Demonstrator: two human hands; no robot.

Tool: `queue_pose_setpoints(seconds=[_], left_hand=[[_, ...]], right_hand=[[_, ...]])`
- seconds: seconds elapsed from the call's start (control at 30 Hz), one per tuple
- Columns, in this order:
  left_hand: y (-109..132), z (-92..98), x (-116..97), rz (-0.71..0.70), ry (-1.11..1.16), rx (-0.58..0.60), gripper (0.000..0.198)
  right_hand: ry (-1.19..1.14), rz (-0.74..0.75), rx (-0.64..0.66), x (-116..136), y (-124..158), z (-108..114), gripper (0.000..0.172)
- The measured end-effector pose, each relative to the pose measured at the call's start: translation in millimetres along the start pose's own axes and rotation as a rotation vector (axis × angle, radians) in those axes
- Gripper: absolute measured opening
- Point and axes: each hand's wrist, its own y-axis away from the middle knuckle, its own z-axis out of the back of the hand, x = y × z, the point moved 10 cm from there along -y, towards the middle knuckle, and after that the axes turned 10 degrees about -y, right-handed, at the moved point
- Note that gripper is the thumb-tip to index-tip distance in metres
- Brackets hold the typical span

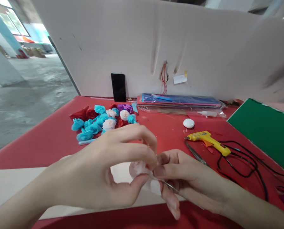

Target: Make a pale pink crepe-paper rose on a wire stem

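My left hand (123,162) is closed with its fingertips at a small pale pink crepe-paper flower (138,168), which the fingers partly cover. My right hand (187,176) pinches a thin silvery wire stem (169,185) just below the flower; the stem slants down to the right across the palm. Between the two hands, a small white piece of paper (155,187) shows near the right fingers. Both hands are above a long cream-coloured board (20,184) that lies on the red table. The exact contact of the fingertips is hidden.
Blue, pink, red and purple paper flowers (94,127) lie at back left. A phone (118,87) leans on the white panel. At right lie a yellow glue gun (210,142) with black cable, scissors (196,153), a white oval object (188,123) and a green board (263,133).
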Motion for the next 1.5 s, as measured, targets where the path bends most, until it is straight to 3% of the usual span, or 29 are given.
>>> queue_pose_setpoints(seconds=[0.4,0.57,0.63,0.7,0.77,0.87,0.93,1.1,1.27,1.4,1.5], left_hand=[[-2,-0.5,-2,0.05,0.02,0.025,0.022],[0,-2.3,-3,0.027,-0.014,0.029,0.019],[4,-4.4,-3,0.018,-0.042,0.031,0.028],[7,-4.5,0,0.039,-0.068,0.017,0.047],[8,-0.9,7,0.109,-0.099,-0.02,0.056],[9,6.5,15,0.205,-0.095,-0.077,0.055],[9,7.7,16,0.214,-0.044,-0.087,0.048],[9,4.0,19,0.277,0.057,-0.123,0.014],[8,-3.5,19,0.319,0.111,-0.137,0.014],[8,-6.9,18,0.353,0.215,-0.118,0.016],[9,-11.9,20,0.395,0.367,-0.094,0.017]], right_hand=[[0.172,0.016,0.074,6,-7,-5,0.024],[0.231,0.005,0.023,5,-10,1,0.03],[0.283,0.025,-0.017,10,-10,4,0.032],[0.347,0.122,-0.051,23,-8,6,0.03],[0.474,0.334,-0.061,47,-1,3,0.022],[0.683,0.644,-0.006,75,17,-10,0.012],[0.746,0.71,0.054,79,23,-15,0.008],[0.702,0.709,0.149,78,24,-15,0.014],[0.504,0.603,0.111,71,11,-7,0.01],[0.43,0.559,0.009,63,2,1,0.043],[0.38,0.464,-0.106,54,-3,13,0.051]])
